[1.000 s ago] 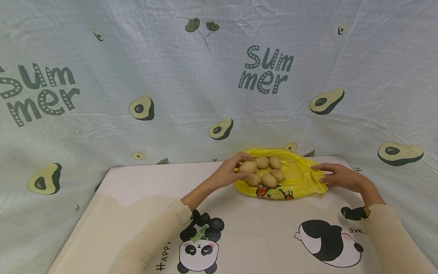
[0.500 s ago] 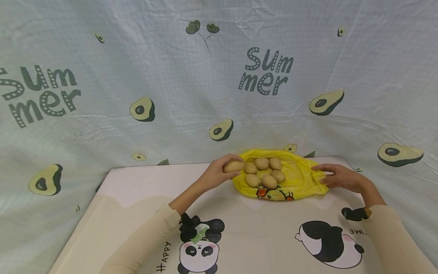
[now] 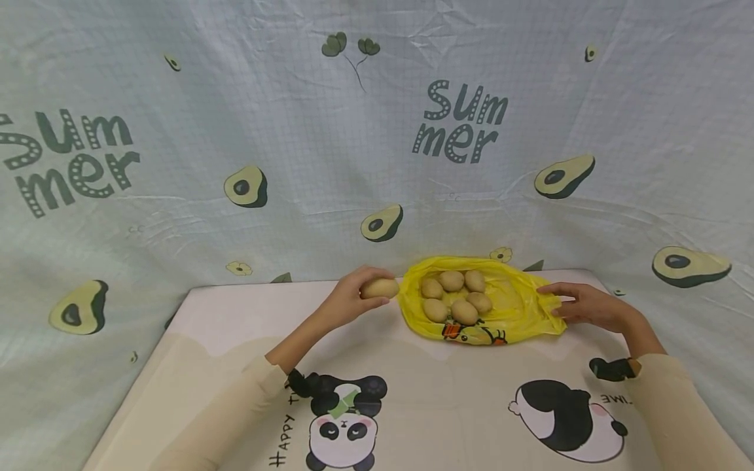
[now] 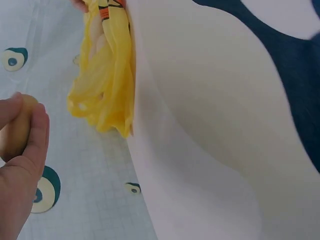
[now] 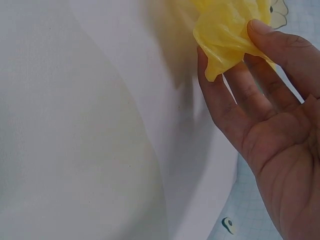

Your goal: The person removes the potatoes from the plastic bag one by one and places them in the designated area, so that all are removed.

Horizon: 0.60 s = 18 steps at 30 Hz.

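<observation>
My left hand point(image 3: 343, 306) grips a tan potato point(image 3: 380, 288) between thumb and fingers, just left of a yellow plastic bag point(image 3: 511, 297). Up close in the left wrist view, the same potato point(image 4: 17, 132) sits between thumb and fingertips, apart from the bag point(image 4: 107, 95). Several more potatoes point(image 3: 465, 312) lie on the bag's left part, grouped in a loose ring. At the bag's right end my right hand point(image 3: 595, 309) holds the gathered plastic. The right wrist view has its thumb point(image 5: 262, 29) on one side of the plastic and fingers on the other.
The table point(image 3: 247, 314) has a pink and cream cover printed with pandas point(image 3: 341, 438). Behind it hangs a pale cloth point(image 3: 306, 131) with avocado prints and lettering, close to the table's back edge and the bag.
The left hand has lifted one potato from the bag's left side and moved left with it, clear of the bag. The right hand and the bag have stayed nearly still.
</observation>
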Tool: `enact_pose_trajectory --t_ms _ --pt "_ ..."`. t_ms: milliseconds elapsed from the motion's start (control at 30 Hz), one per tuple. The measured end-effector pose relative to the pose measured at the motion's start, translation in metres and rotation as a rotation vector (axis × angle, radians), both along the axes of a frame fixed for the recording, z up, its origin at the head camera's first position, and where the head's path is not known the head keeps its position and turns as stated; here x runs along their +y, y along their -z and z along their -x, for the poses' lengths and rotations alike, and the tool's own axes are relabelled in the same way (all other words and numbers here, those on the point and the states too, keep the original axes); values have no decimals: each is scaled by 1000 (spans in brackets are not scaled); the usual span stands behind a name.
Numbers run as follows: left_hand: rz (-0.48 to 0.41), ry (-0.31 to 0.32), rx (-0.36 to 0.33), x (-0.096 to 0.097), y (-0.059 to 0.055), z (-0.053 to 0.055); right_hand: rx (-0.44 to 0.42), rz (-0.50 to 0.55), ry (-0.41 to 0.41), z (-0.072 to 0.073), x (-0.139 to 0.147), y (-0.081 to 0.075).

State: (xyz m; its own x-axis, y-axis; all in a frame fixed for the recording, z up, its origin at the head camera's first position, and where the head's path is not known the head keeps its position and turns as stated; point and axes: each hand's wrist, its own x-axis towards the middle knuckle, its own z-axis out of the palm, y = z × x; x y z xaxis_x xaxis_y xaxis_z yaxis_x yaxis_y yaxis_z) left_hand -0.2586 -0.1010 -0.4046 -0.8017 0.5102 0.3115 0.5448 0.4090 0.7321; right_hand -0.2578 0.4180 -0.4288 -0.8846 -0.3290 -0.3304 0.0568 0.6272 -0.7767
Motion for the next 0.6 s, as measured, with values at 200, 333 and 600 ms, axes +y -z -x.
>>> enact_pose_trajectory --t_ms 200,333,600 --pt "21 -18 -25 -15 5 -3 3 0 -10 0 0 0" --pt "32 -34 -28 -24 5 -5 5 -3 -12 -1 1 -1" --pt "37 -51 -28 -33 6 -5 10 8 -20 -4 0 -4"
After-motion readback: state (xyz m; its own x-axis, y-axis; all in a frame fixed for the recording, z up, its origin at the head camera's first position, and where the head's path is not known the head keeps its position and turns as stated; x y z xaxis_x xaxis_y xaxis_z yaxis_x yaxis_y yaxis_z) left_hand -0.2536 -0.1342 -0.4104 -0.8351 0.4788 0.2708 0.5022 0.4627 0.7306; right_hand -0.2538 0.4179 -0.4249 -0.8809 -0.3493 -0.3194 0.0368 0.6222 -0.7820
